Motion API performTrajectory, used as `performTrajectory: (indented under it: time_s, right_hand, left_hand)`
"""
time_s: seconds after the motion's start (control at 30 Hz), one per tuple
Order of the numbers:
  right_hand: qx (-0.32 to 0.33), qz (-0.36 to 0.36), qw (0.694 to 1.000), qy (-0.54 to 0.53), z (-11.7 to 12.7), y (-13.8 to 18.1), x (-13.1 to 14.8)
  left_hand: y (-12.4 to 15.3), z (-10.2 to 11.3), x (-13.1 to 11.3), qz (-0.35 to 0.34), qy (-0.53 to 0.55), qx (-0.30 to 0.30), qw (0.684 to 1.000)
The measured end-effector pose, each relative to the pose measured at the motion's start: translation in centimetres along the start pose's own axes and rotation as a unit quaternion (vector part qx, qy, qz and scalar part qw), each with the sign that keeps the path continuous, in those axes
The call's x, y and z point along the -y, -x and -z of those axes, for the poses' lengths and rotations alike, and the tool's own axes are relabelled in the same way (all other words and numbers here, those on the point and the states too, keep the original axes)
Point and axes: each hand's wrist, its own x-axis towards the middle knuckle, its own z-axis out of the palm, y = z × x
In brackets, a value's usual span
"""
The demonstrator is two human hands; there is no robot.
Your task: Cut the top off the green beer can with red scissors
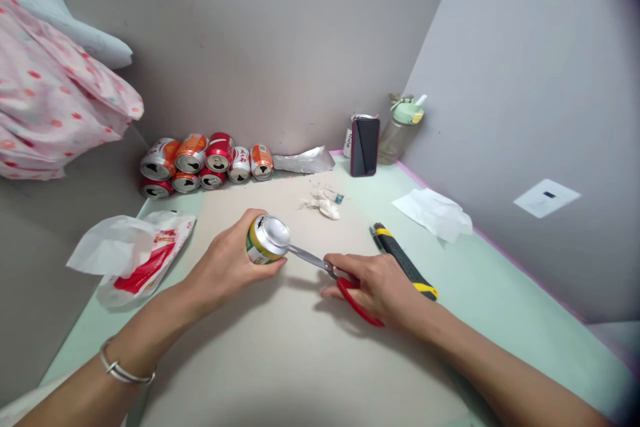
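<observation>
A yellow and green drink can (267, 240) is gripped on its side by my left hand (225, 253), its silver end tilted up and to the right. My right hand (377, 283) is wrapped around the red handles of a pair of scissors (357, 303). The scissor blades point left, with their tips at the can's rim; whether they have pierced the metal I cannot tell. Just beyond my right hand lies a black and yellow utility knife (404, 260). Beneath both hands is a beige board (260, 353).
Several empty cans (219, 153) are stacked along the back wall beside a flattened piece of metal (307, 161). A phone (365, 147) stands upright near a bottle (399, 133). Crumpled tissue (325, 205), a white tissue (434, 213) and a tissue pack (153, 260) lie around.
</observation>
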Motion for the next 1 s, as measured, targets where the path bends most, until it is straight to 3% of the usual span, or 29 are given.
performTrajectory:
  time_s: [0.2,0.4,0.57,0.73,0.9,1.0]
  right_hand:
    - [0.033,0.018,0.999,-0.035,0.7,-0.1,0.2]
    - [0.001,0.078,0.994,-0.075,0.7,-0.1,-0.1]
    - [-0.014,0.054,0.997,-0.053,0.4,0.0,0.0]
    - [-0.04,0.03,0.999,-0.01,0.3,0.3,0.6]
    - [-0.026,-0.015,0.999,0.012,-0.2,0.3,0.6]
    - [-0.024,-0.015,1.0,-0.004,-0.4,0.1,0.1]
  left_hand:
    - [-0.2,0.9,-0.3,0.007,0.103,0.109,0.989]
    - [-0.3,1.5,-0.5,-0.029,0.184,0.196,0.963]
    - [0.1,1.3,-1.2,0.023,0.165,0.137,0.976]
    - [0.3,0.7,-0.9,0.014,0.111,0.081,0.99]
    - [-0.1,-0.5,0.5,-0.013,-0.019,-0.062,0.998]
    - [-0.2,-0.6,0.6,-0.003,0.011,-0.036,0.999]
